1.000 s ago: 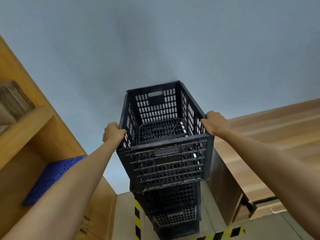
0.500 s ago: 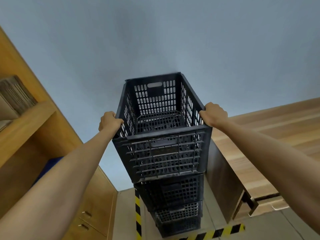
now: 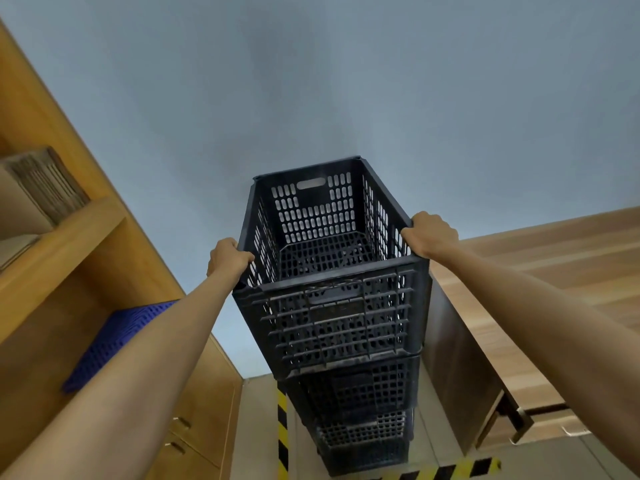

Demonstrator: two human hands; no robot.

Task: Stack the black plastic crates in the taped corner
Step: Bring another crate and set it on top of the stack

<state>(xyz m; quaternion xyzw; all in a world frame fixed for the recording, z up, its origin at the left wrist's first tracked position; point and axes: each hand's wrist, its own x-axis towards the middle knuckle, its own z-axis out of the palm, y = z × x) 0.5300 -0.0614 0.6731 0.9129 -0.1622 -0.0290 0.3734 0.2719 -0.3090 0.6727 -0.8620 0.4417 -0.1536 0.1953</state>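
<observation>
While both hands hold it by the top rim, the top crate [image 3: 332,292] sits on the stack of black crates [image 3: 360,420] in the floor corner marked by the yellow-and-black tape [image 3: 283,441], close to the blue-grey wall [image 3: 346,81]. Two more crates show beneath it; whether it is fully seated on the one below I cannot tell, though its base looks about lined up.

Judging by its look, the crate is a stiff, perforated moulded plastic shell, empty and so probably light for its bulk, but awkward because it is wide. Its ribbed rim gives a firm, non-slippery hold, and the side rims near the front corners, where the hands are now, seem the sensible place to grip; the slot handles in the end walls would be the other choice.

The left hand [image 3: 227,256] grips the left rim near the front corner, fingers curled over the edge and pressed together. The right hand [image 3: 431,235] grips the right rim likewise, knuckles up, fingers wrapped over the edge. Both forearms reach forward, nearly straight, converging on the crate from either side.

A wooden shelf unit [image 3: 62,244] with a blue crate [image 3: 117,337] stands to the left, and a wooden cabinet [image 3: 519,306] to the right.
</observation>
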